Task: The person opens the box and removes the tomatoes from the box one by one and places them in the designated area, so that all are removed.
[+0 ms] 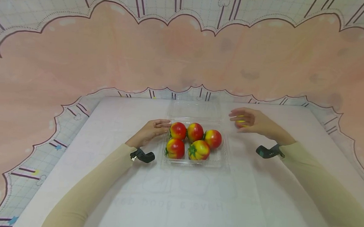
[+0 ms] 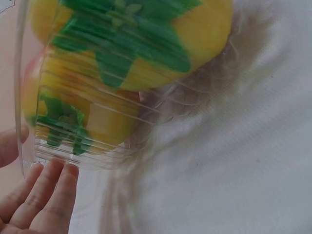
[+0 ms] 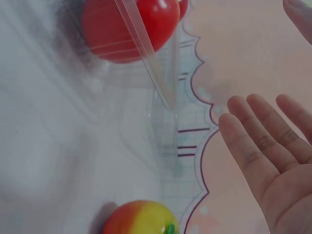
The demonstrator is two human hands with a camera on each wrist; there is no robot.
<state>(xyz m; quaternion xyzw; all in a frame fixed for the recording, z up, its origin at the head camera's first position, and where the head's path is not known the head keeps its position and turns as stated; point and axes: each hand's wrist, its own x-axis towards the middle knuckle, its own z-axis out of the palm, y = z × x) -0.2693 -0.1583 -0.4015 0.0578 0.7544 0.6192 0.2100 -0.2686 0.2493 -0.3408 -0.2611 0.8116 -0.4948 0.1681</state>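
A clear plastic box (image 1: 193,162) lies open at the middle of the table, holding several red-and-yellow tomato-like fruits (image 1: 199,150) with green leafy caps. My left hand (image 1: 152,129) is at the box's left side. In the left wrist view its straight fingertips (image 2: 64,170) rest right at the ridged wall, with the thumb by the rim. To the right of the box, my right hand (image 1: 249,121) hovers with extended, spread fingers and an empty palm. One more fruit (image 3: 141,219) lies on the table, partly hidden behind this hand in the head view.
The box's transparent lid (image 1: 195,110) is folded back toward the far edge. A white cloth (image 1: 182,200) covers the table, and a peach patterned curtain (image 1: 178,60) hangs behind. Dark wrist cameras (image 1: 142,155) are strapped to both wrists.
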